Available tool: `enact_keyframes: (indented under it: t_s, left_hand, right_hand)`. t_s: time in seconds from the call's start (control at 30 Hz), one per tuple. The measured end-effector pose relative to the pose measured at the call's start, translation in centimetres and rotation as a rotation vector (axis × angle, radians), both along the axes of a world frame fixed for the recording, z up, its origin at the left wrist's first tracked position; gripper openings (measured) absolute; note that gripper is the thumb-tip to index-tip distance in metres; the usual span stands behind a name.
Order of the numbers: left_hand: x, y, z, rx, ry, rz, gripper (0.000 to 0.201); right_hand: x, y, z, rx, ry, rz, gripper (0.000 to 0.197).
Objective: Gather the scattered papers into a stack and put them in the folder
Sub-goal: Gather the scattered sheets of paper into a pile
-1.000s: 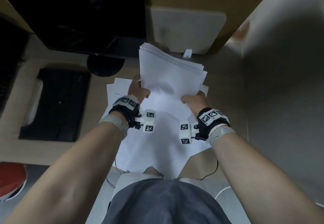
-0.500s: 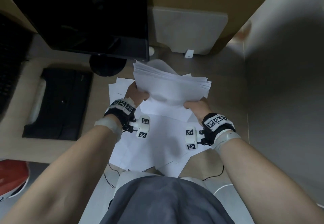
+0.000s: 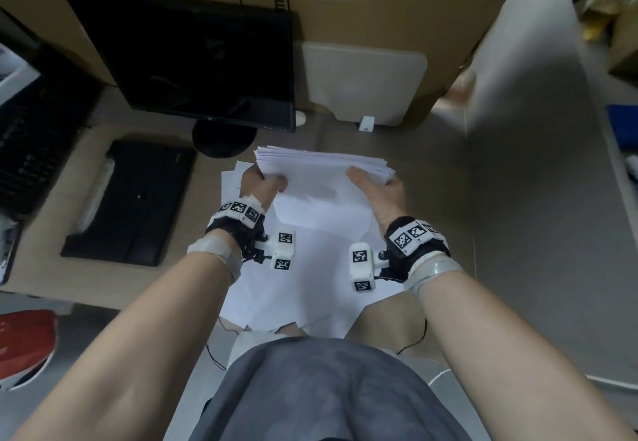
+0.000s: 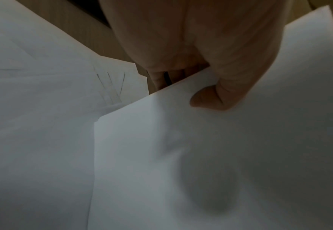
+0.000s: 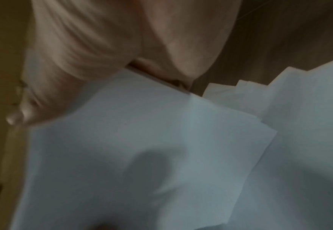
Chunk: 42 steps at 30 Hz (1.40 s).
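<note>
Holding the stack of papers (image 3: 321, 178) above the desk (image 3: 407, 171), I have one hand on each side edge. My left hand (image 3: 257, 187) grips the left edge: in the left wrist view the thumb (image 4: 217, 99) lies on the top sheet and the fingers curl beneath. My right hand (image 3: 381, 192) grips the right edge the same way, thumb on top; the right wrist view is blurred, but it shows the thumb on the sheet and fingers under the edge. The far edge of the stack is fanned, with its sheets not flush. More loose sheets (image 3: 310, 285) lie overlapping on the desk directly under the stack and toward my body. The folder (image 3: 362, 85), pale and translucent, leans against the cardboard (image 3: 362, 9) at the back of the desk, well apart from the stack. A dark monitor (image 3: 193, 57) stands to its left, and a black keyboard (image 3: 134, 199) lies left of the loose sheets.
</note>
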<state>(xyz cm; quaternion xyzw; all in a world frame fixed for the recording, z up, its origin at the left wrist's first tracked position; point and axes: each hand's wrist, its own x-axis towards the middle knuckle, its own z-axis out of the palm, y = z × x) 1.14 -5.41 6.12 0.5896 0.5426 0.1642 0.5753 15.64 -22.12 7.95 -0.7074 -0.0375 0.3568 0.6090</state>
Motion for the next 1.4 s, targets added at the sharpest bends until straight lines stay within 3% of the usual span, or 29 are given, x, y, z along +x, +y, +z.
enact_keyframes:
  t_s: [0.07,0.1,0.23,0.37,0.6,0.67,0.8,0.93,1.0,1.13,1.3,1.4]
  left_hand:
    - [-0.3,-0.6,-0.2,-0.008,-0.017,0.014,0.015]
    - [-0.3,-0.7,-0.3,-0.001,-0.018,0.014,0.013]
    - [-0.9,-1.5,0.0,0.009,-0.034,0.028,0.014]
    - [-1.3,-2.2,0.7,0.017,-0.04,0.018,0.019]
    - [-1.3,-2.5,1.1,0.016,-0.055,0.001,0.016]
    - [-1.3,-2.3,1.0,0.016,-0.051,-0.006,0.015]
    - [-1.2,-2.0,0.8,0.02,-0.034,-0.018,0.019]
    - [-1.1,-1.5,0.0,0.01,-0.006,-0.031,0.026]
    - [-1.0,-1.5,-0.3,-0.029,0.021,-0.027,0.026]
    - [-0.6,-1.2,-1.3,-0.062,0.081,-0.074,0.032]
    - [0.0,-0.7,-2.8,-0.071,0.085,-0.139,0.053]
    - [0.5,-0.2,-4.2,-0.061,0.155,-0.172,0.051]
  right_hand:
    - [-0.4,0.7,0.7,0.004,-0.025,-0.07,0.086]
    - [-0.7,1.0,1.1,0.008,-0.046,-0.086,0.085]
    - [-1.3,1.0,1.7,0.031,-0.066,-0.116,0.07]
    - [-1.4,0.8,1.1,0.037,-0.088,-0.138,0.03]
    - [-0.7,0.4,0.5,0.01,-0.099,-0.171,0.029]
    - [-0.6,0.5,0.4,0.029,-0.105,-0.155,0.035]
    - [-0.7,0.3,0.6,0.025,-0.035,-0.087,0.07]
    - [-1.0,-1.6,-0.7,-0.079,-0.073,0.18,0.091]
    - [-1.0,-2.5,-2.6,-0.14,-0.099,0.27,0.092]
    - [-0.9,-2.3,-5.0,-0.202,-0.067,0.211,0.039]
    - [-1.1,-0.3,-6.7,-0.138,0.059,0.03,0.033]
    - [-1.2,0.9,-7.7,-0.149,0.08,-0.034,0.021]
